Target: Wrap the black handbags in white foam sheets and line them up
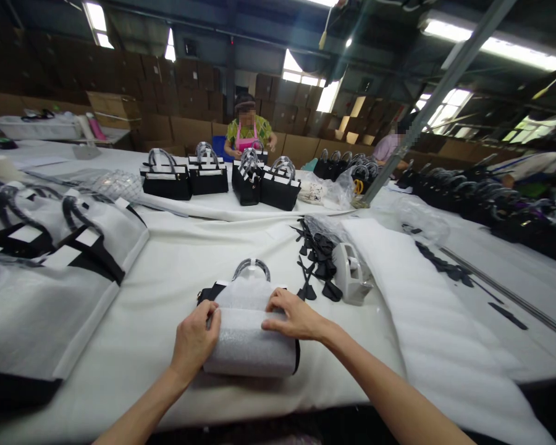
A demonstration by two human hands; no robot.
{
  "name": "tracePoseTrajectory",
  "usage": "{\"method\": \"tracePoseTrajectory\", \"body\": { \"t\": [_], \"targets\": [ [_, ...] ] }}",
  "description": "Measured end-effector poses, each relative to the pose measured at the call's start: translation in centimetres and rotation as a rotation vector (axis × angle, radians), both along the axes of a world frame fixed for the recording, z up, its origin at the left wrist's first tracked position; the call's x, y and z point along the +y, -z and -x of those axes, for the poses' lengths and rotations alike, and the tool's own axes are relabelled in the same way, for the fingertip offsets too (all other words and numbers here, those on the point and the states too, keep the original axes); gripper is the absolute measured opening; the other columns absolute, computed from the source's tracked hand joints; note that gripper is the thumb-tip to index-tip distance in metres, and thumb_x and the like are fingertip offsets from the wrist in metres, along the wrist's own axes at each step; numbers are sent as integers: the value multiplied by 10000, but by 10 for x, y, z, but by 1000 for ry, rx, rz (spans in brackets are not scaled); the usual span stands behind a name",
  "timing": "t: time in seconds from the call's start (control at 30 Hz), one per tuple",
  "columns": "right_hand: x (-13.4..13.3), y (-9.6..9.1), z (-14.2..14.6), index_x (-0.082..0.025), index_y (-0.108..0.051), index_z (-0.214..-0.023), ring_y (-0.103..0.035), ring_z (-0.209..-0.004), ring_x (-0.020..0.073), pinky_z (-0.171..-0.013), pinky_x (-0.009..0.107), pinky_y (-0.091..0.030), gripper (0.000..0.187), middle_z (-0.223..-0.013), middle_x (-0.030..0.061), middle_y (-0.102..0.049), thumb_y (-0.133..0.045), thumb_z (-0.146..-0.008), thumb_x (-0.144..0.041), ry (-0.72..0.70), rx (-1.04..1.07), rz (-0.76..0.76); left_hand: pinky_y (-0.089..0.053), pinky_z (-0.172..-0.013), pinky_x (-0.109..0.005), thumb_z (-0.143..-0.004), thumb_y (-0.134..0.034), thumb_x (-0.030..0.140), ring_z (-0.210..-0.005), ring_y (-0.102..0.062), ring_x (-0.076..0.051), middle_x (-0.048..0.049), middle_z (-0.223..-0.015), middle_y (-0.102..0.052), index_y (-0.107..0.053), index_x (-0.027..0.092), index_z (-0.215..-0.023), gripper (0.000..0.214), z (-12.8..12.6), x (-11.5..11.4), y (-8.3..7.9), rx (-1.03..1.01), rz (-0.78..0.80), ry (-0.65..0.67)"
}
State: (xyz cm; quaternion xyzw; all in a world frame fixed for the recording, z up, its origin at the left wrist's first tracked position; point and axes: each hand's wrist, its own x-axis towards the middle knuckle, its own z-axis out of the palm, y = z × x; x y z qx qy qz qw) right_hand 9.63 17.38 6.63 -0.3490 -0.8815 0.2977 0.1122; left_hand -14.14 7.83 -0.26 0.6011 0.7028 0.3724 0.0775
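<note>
A small black handbag (248, 327) lies flat on the white-covered table (167, 272) in front of me, wrapped in white foam sheet, its wrapped handle (252, 267) pointing away. My left hand (195, 343) presses on the left edge of the foam, fingers curled over it. My right hand (293, 315) rests on the upper right of the foam, fingers bent down against the fold.
A white tape dispenser (354, 274) and a pile of black straps (317, 256) lie to the right. A foam roll (426, 321) runs along the right. Wrapped bags (50, 259) lie at left, upright black bags (222, 179) beyond. Other people work at the far side.
</note>
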Motion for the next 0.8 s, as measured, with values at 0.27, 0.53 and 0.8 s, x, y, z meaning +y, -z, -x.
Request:
{"method": "tracePoseTrajectory", "body": {
  "t": [0.27, 0.53, 0.8],
  "targets": [
    [-8, 26, 14, -178, -547, -718, -508, -820, 159, -738, 281, -386, 173, -848, 16, -547, -670, -772, -287, 158, 12, -44, -463, -735, -279, -868, -455, 308, -790, -651, -177, -4, -884, -683, -526, 233, -791, 129, -2, 1, 1, -37, -11, -11],
    [2, 33, 13, -184, -541, -788, -508, -791, 147, -719, 259, -370, 184, -843, 1, -576, -692, -734, -275, 204, 30, 72, -407, -991, -426, -886, -424, 161, -1184, -532, -256, -111, -1308, -555, -595, 195, -1039, 232, -17, -2, -18, 393, -222, 117],
    [-10, 51, 12, -185, -555, -754, -521, -785, 140, -740, 260, -402, 131, -815, -1, -580, -674, -749, -240, 292, 138, -25, -254, -1032, -646, -670, -710, 370, -1298, -364, -438, -235, -1414, -413, -456, 168, -1348, 752, -83, -30, 11, 718, -105, 298]
  ]
}}
